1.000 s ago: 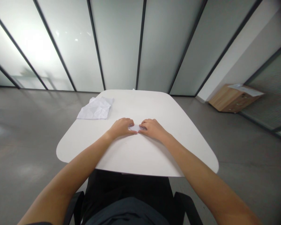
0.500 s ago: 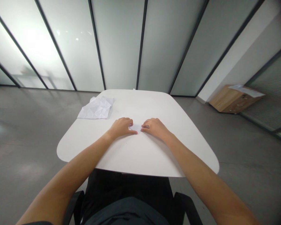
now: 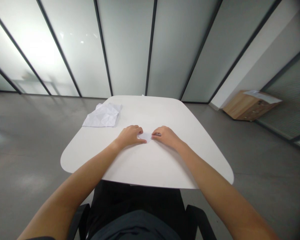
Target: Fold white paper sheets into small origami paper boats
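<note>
A small piece of white paper [image 3: 146,136] lies between my hands near the middle of the white table [image 3: 145,166]. My left hand [image 3: 130,135] has its thumb and curled fingers closed on the paper's left side. On the right side, my right hand [image 3: 164,136] pinches the paper's edge between thumb and fingertips. Parts of the paper are hidden under the fingers, and its folds are too small to make out.
Several creased sheets of white paper [image 3: 103,115] lie at the table's left edge. Beyond the table stands a frosted glass wall [image 3: 127,50]. A wooden cabinet [image 3: 242,105] with papers on top stands at the right. Chair armrests [image 3: 200,216] flank my lap.
My right hand's fingertips have shifted very slightly to the right and closed nearer together at the paper's edge. My left hand has hardly moved.
</note>
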A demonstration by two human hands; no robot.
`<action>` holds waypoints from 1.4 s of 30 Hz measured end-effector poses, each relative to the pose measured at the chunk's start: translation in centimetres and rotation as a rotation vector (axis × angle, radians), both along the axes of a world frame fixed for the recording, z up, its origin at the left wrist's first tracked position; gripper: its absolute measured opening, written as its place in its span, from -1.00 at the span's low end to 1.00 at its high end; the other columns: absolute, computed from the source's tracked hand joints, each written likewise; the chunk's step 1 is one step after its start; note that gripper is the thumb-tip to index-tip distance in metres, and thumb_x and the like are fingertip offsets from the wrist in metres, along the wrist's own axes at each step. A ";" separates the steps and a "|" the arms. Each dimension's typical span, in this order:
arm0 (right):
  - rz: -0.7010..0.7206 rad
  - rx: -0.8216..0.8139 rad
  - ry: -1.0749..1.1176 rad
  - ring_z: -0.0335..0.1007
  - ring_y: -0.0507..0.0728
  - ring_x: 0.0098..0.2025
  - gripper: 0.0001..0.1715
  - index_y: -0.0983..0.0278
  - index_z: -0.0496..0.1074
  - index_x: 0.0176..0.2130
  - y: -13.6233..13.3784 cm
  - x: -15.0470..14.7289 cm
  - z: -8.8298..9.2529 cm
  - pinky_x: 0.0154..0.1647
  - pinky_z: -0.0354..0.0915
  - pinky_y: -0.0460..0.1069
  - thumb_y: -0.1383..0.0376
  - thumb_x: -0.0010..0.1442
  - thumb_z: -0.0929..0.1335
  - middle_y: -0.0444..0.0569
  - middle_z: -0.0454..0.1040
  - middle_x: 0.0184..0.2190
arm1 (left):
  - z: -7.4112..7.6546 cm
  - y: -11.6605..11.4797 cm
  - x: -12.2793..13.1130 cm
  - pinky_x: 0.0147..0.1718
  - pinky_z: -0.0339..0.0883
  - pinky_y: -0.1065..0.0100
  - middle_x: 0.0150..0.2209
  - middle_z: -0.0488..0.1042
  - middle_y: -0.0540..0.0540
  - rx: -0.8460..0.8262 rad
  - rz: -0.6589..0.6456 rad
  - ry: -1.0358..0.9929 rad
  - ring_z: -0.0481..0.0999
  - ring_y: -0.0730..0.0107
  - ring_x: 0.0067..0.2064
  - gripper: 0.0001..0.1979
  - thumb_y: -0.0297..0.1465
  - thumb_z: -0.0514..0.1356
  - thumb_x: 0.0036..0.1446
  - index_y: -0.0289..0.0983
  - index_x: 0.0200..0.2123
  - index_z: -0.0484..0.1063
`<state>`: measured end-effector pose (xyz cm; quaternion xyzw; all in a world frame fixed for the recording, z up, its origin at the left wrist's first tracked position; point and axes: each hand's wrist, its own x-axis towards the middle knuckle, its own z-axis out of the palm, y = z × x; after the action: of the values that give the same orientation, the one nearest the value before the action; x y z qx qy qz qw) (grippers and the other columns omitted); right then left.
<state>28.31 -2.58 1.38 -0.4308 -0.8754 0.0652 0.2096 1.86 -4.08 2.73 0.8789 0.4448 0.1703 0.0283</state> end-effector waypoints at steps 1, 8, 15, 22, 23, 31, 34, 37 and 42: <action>0.012 0.005 0.018 0.53 0.22 -0.08 -0.74 0.16 0.66 -0.12 0.1 0.1 -0.2 0.04 0.33 0.08 0.11 0.26 0.46 -0.02 0.66 -0.13 | 0.0 0.0 0.0 -0.15 0.34 0.24 -0.12 0.54 -0.14 0.002 -0.001 -0.002 0.52 0.14 -0.12 -0.45 0.13 0.32 0.05 -0.18 -0.11 0.51; -0.031 -0.030 0.095 0.50 0.24 -0.03 -0.59 0.21 0.58 0.06 0.5 0.0 -0.9 0.13 0.32 0.14 0.14 0.25 0.47 0.08 0.61 -0.06 | -0.4 0.0 0.0 -0.06 0.36 0.19 -0.07 0.53 -0.15 0.018 -0.011 -0.016 0.52 0.11 -0.05 -0.43 0.13 0.29 0.09 -0.18 -0.03 0.49; -0.100 -0.216 0.440 0.46 0.06 -0.31 -0.44 0.23 0.51 0.13 0.0 -1.1 -0.6 -0.13 0.41 0.02 0.40 0.12 0.47 -0.01 0.53 -0.11 | -0.4 -0.5 0.3 0.01 0.34 0.13 0.03 0.50 -0.18 0.046 0.014 0.016 0.52 0.05 0.00 -0.32 0.16 0.26 0.10 -0.12 0.15 0.45; -0.135 -0.420 0.902 0.45 0.05 -0.32 -0.33 0.23 0.47 0.14 0.0 -1.8 -0.7 -0.22 0.46 -0.01 0.30 0.01 0.50 -0.10 0.52 -0.27 | 0.0 -0.6 0.4 -0.13 0.35 0.24 -0.08 0.54 -0.12 0.084 0.016 -0.008 0.57 0.21 -0.16 -0.57 0.03 0.15 0.29 -0.11 -0.01 0.57; -0.138 -0.425 0.922 0.45 0.06 -0.32 -0.34 0.25 0.48 0.12 0.1 -1.8 -0.7 -0.21 0.47 0.00 0.28 0.00 0.50 -0.13 0.50 -0.32 | 0.0 -0.5 0.3 -0.15 0.35 0.27 -0.11 0.55 -0.11 0.080 0.007 -0.031 0.56 0.25 -0.18 -0.62 -0.04 0.11 0.34 -0.11 -0.04 0.59; -0.204 -0.336 0.867 0.53 0.11 -0.28 -0.50 0.26 0.48 0.09 -0.1 -2.2 -0.7 -0.16 0.49 0.05 0.20 0.16 0.43 -0.08 0.57 -0.31 | 0.4 -0.2 0.2 -0.24 0.32 0.37 -0.27 0.58 -0.07 -0.006 -0.070 -0.233 0.53 0.37 -0.29 -0.72 -0.20 0.13 0.35 -0.21 -0.21 0.58; -0.243 -0.221 0.689 0.57 0.12 -0.24 -0.60 0.24 0.50 0.06 -0.3 -2.3 -0.7 -0.09 0.49 0.07 0.21 0.25 0.40 -0.03 0.62 -0.26 | 0.3 -0.2 0.4 -0.27 0.32 0.37 -0.31 0.59 -0.07 0.005 -0.007 -0.280 0.52 0.36 -0.31 -0.74 -0.20 0.14 0.34 -0.23 -0.23 0.54; -0.250 -0.168 0.609 0.58 0.11 -0.26 -0.63 0.24 0.52 0.05 -0.4 -2.5 -0.8 -0.13 0.50 0.04 0.26 0.25 0.40 0.01 0.64 -0.17 | 0.0 -0.2 0.7 -0.29 0.31 0.36 -0.32 0.60 -0.06 0.007 0.050 -0.294 0.54 0.35 -0.34 -0.76 -0.20 0.16 0.32 -0.23 -0.25 0.51; -0.200 -0.217 0.577 0.62 0.14 -0.22 -0.60 0.23 0.52 0.10 -0.7 -3.1 -1.0 -0.09 0.49 0.05 0.20 0.29 0.40 0.04 0.65 -0.08 | -0.5 -0.2 1.4 -0.25 0.36 0.36 -0.24 0.64 -0.03 -0.065 0.040 -0.333 0.61 0.35 -0.31 -0.77 -0.16 0.20 0.30 -0.21 -0.21 0.47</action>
<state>25.20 -3.28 0.40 -0.4981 -0.7213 0.2566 0.4072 3.23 -4.30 2.27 0.8280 0.4566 0.2998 0.1266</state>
